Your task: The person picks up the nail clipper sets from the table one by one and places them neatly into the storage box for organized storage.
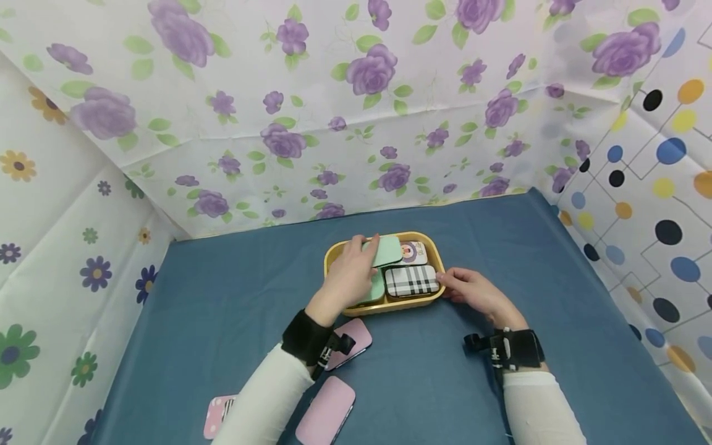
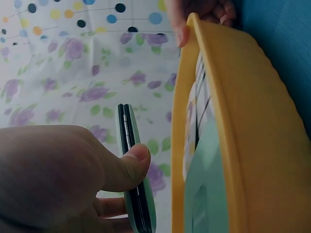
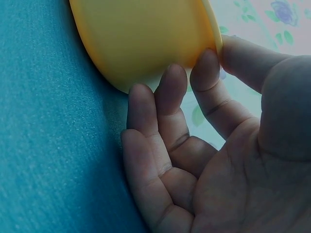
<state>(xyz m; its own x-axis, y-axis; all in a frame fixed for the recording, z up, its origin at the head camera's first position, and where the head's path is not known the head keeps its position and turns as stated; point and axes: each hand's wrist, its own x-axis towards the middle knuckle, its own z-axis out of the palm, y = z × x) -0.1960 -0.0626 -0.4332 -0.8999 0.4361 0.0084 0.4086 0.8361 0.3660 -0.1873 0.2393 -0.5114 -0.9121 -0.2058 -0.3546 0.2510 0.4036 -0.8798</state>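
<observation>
My left hand [image 1: 349, 272] grips a mint green, flat hinged case [image 1: 389, 250] over the back left of a yellow basket [image 1: 411, 303]. In the left wrist view the thumb lies across the hinged edge of this case [image 2: 127, 131], which is tilted on edge beside the basket's rim. At the basket's right end, my right hand [image 1: 473, 290] pinches the rim between thumb and index finger; its other fingers curl loosely below. Inside the basket lie a black-and-white plaid case [image 1: 413, 281], a case with an animal picture [image 1: 414, 252] and another mint green case [image 1: 375, 289], partly hidden by the left hand.
Two pink cases [image 1: 327, 411] lie on the blue cloth [image 1: 239, 309] in front of the basket, one partly under the left wrist. A pink dotted case [image 1: 216, 415] is half hidden by the left sleeve. Patterned sheets stand behind and at both sides.
</observation>
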